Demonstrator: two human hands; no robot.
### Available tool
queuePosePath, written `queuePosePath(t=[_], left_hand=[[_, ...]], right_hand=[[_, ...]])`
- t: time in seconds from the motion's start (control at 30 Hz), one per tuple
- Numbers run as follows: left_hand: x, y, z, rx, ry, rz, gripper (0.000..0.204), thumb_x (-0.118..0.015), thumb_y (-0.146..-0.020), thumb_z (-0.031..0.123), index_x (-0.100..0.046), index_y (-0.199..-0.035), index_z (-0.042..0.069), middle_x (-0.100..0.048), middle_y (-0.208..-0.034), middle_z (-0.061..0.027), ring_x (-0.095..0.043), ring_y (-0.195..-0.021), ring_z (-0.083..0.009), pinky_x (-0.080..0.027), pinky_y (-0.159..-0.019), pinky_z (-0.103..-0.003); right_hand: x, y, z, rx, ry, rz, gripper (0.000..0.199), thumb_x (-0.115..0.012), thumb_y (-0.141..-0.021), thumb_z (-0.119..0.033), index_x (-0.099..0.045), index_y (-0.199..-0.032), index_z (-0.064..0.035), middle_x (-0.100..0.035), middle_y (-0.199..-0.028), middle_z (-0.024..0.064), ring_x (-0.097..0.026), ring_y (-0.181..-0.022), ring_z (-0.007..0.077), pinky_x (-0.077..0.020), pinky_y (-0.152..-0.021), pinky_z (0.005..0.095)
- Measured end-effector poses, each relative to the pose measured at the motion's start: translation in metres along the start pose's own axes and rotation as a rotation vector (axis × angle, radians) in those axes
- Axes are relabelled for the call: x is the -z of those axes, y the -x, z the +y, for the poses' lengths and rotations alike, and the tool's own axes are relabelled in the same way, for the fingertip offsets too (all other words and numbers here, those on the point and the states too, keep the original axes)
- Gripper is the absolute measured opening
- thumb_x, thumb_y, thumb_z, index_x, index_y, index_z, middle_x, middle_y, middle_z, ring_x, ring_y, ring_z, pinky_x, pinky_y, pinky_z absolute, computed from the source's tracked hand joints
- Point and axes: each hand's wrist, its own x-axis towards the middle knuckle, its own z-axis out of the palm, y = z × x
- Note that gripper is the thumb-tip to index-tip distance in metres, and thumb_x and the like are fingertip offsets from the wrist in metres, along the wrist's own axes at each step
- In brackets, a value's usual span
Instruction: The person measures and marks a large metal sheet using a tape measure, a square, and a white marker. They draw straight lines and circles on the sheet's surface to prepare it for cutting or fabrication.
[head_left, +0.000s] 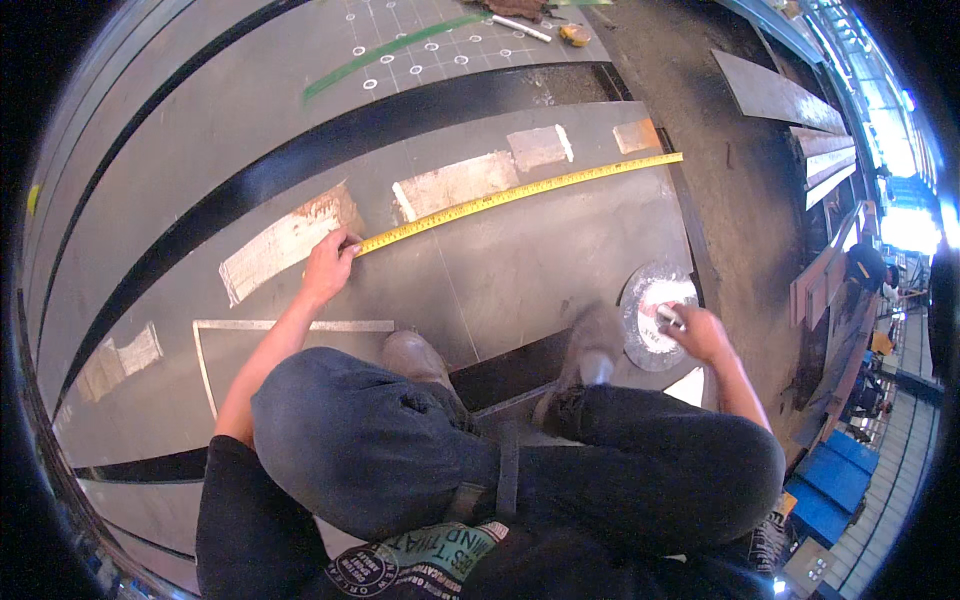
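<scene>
A yellow tape measure blade (520, 192) runs across the grey metal plate, from near the plate's right edge to my left hand. My left hand (333, 265) is closed on the blade's left end, thumb and fingers pinching it against the plate. At the right, my right hand (703, 335) grips a short whitish stick (670, 316), which looks like chalk. That hand is over a round grey disc (640, 288) with white powder smeared on its middle. Several pale, brownish-white patches (290, 240) lie along the plate beside the blade.
A thin L-shaped steel square (300, 325) lies left of my boots (415, 358). Dark gaps (300, 150) separate the plates. Beyond are a white marker (520, 28), a yellow tape measure case (574, 36) and chalk circles. Loose metal plates (775, 92) lie at the right.
</scene>
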Motion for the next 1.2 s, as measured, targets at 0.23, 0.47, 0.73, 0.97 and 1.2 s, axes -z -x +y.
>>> queuePosePath(t=[0.23,0.47,0.73,0.97,1.2], left_hand=[[0.0,-0.003,-0.015,-0.109,-0.166,-0.025,0.015,-0.062,-0.084,0.007,-0.062,-0.098,0.001,-0.066,-0.096,-0.0164,-0.064,-0.093,-0.033,-0.049,-0.084,-0.042],[0.011,0.036,-0.001,-0.098,-0.201,0.008,0.01,-0.06,-0.085,0.01,-0.062,-0.094,0.005,-0.064,-0.095,-0.012,-0.058,-0.096,-0.0324,-0.045,-0.086,-0.045],[0.035,0.066,0.005,-0.02,-0.294,0.018,0.011,-0.06,-0.084,0.006,-0.061,-0.094,0.004,-0.059,-0.095,-0.0139,-0.057,-0.095,-0.035,-0.046,-0.084,-0.045],[0.053,0.01,0.032,-0.052,-0.382,-0.207,0.012,-0.061,-0.083,0.007,-0.059,-0.094,0.003,-0.059,-0.094,-0.0147,-0.058,-0.095,-0.0354,-0.047,-0.083,-0.045],[-0.01,-0.009,0.014,-0.127,-0.289,-0.189,0.012,-0.063,-0.084,0.01,-0.059,-0.093,0.004,-0.06,-0.091,-0.0138,-0.058,-0.094,-0.0343,-0.046,-0.082,-0.045]], right_hand=[[0.047,-0.072,-0.028,0.201,0.216,0.089,0.034,-0.066,-0.086,-0.029,-0.062,-0.112,-0.0088,-0.065,-0.099,0.0168,-0.064,-0.096,0.0386,-0.0506,-0.08,0.0487],[0.042,-0.175,-0.08,0.368,0.117,0.336,0.04,-0.065,-0.088,-0.023,-0.057,-0.127,-0.0177,-0.06,-0.118,0.0137,-0.064,-0.1,0.0371,-0.0518,-0.085,0.0486],[0.012,-0.253,-0.092,0.508,0.258,0.163,0.033,-0.063,-0.089,-0.023,-0.058,-0.12,-0.0136,-0.061,-0.113,0.0134,-0.064,-0.097,0.0372,-0.0517,-0.082,0.049],[0.025,-0.267,-0.062,0.561,0.142,0.239,0.027,-0.061,-0.09,-0.022,-0.057,-0.114,-0.0099,-0.06,-0.107,0.0147,-0.062,-0.095,0.0407,-0.0505,-0.078,0.0507],[0.024,-0.278,-0.031,0.413,0.195,0.247,0.03,-0.062,-0.091,-0.025,-0.058,-0.116,-0.0104,-0.062,-0.11,0.0133,-0.062,-0.095,0.0405,-0.0497,-0.079,0.0506]])
